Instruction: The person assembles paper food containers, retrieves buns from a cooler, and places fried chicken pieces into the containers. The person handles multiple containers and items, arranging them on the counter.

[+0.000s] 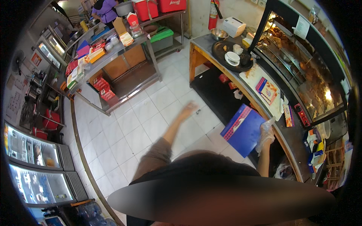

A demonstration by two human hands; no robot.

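Observation:
My right hand (265,134), in a clear plastic glove, grips the edge of a blue printed cardboard food box (242,131). The box is tilted beside the front edge of the right-hand counter (294,158). Out over the tiled floor is my left hand (190,109), bare and blurred by motion; its fingers cannot be told apart, and nothing shows in it. Near the right hand, a white cutting board (249,75) on the counter carries a smaller printed carton (266,91). Another narrow carton (288,115) lies beside the board.
A heated glass display case (299,65) with fried food lines the right counter. A round black tray (220,53) holds a white kitchen scale (232,58). Across the floor stands a steel table (133,48) loaded with packaging; a person in purple (104,11) is beyond it. Glass-door fridges (39,183) stand at left.

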